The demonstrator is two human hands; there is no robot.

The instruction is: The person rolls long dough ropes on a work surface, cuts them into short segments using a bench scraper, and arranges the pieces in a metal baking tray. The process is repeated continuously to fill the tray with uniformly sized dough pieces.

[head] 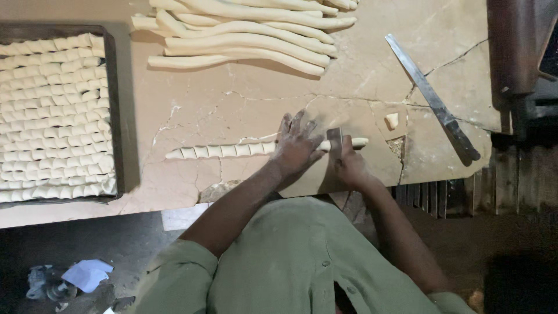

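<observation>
Cracked stone worktop (pixel 244 104) under dim light; dark floor (pixel 116 244) below.

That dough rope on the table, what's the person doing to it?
A person is cutting a long dough rope into small pieces on a cracked stone table. The left hand presses the rope down, while the right hand holds a small metal cutter upright on it. To the left, a dark tray is packed with cut pieces. More uncut ropes lie at the top, a long knife lies to the right, and a dough scrap sits beside it.
</observation>
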